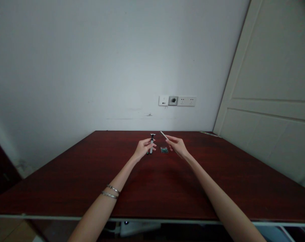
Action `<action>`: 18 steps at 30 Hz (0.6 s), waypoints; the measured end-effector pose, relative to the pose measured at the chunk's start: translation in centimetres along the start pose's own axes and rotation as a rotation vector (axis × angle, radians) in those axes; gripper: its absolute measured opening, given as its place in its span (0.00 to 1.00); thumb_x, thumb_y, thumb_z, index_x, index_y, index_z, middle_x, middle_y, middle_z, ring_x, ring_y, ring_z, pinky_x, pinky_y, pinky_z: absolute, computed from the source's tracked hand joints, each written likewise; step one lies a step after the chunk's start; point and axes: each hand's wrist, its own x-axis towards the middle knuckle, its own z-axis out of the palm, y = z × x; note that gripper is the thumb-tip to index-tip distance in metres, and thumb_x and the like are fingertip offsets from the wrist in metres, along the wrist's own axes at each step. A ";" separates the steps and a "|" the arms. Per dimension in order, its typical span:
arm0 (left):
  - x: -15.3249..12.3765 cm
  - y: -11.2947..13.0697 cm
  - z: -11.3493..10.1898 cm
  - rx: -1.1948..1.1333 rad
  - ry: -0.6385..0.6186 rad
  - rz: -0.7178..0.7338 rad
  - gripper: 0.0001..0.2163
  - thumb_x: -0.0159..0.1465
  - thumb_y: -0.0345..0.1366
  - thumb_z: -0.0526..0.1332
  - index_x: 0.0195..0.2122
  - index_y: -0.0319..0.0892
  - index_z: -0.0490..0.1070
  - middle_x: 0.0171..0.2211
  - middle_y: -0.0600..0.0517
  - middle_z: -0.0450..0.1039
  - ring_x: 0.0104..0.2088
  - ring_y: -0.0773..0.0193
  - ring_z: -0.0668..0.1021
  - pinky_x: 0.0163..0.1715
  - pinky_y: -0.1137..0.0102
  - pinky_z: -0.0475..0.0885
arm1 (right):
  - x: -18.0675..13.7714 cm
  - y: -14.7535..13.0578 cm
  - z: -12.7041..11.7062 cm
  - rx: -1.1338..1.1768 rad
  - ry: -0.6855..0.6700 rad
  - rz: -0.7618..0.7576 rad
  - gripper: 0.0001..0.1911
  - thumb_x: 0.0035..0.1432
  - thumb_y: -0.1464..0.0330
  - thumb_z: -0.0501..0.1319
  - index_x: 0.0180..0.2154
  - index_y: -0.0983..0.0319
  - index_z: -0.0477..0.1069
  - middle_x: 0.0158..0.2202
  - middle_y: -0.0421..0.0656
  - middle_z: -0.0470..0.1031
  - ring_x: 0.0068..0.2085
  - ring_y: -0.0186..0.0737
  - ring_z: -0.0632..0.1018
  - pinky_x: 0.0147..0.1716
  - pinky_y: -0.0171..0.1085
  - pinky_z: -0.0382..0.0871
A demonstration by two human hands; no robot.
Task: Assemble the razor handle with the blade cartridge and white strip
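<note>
My left hand (142, 148) is closed around a razor (151, 146) with a light grey handle and a dark neck. Its T-shaped head points up and away from me. A small dark piece shows beside the handle's lower end, too small to make out. Between the thumb and fingers of my right hand (177, 146) is a thin, flat white piece (164, 135), tilted up to the left; its kind is unclear. On the table between my hands, nearer the right one, lies a small clear case (164, 150) with something green in it.
The dark red wooden table (92, 178) reaches back to a white wall with a row of sockets (182, 101). A pale panelled door (273, 101) stands along the right side. Under the front edge, a white object (139, 228) is partly seen.
</note>
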 end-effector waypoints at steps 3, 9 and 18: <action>-0.1 0.1 0.0 0.005 -0.007 0.003 0.18 0.51 0.36 0.64 0.43 0.34 0.69 0.31 0.43 0.75 0.27 0.61 0.78 0.22 0.73 0.69 | 0.0 0.3 -0.2 -0.032 -0.021 -0.019 0.29 0.47 0.58 0.62 0.48 0.69 0.70 0.18 0.36 0.64 0.18 0.27 0.64 0.17 0.31 0.63; -0.2 0.3 0.0 0.011 0.002 0.007 0.18 0.52 0.36 0.64 0.43 0.34 0.69 0.31 0.44 0.75 0.26 0.61 0.78 0.22 0.73 0.68 | 0.1 0.5 -0.2 -0.119 0.034 0.023 0.23 0.49 0.61 0.62 0.45 0.68 0.72 0.20 0.40 0.70 0.18 0.29 0.68 0.17 0.30 0.67; -0.2 0.2 -0.1 0.020 0.019 0.003 0.18 0.53 0.35 0.63 0.45 0.35 0.68 0.31 0.44 0.75 0.27 0.62 0.78 0.20 0.75 0.67 | 0.4 1.5 -0.8 -0.092 0.158 0.157 0.14 0.47 0.71 0.62 0.38 0.69 0.74 0.23 0.44 0.73 0.20 0.30 0.72 0.13 0.27 0.65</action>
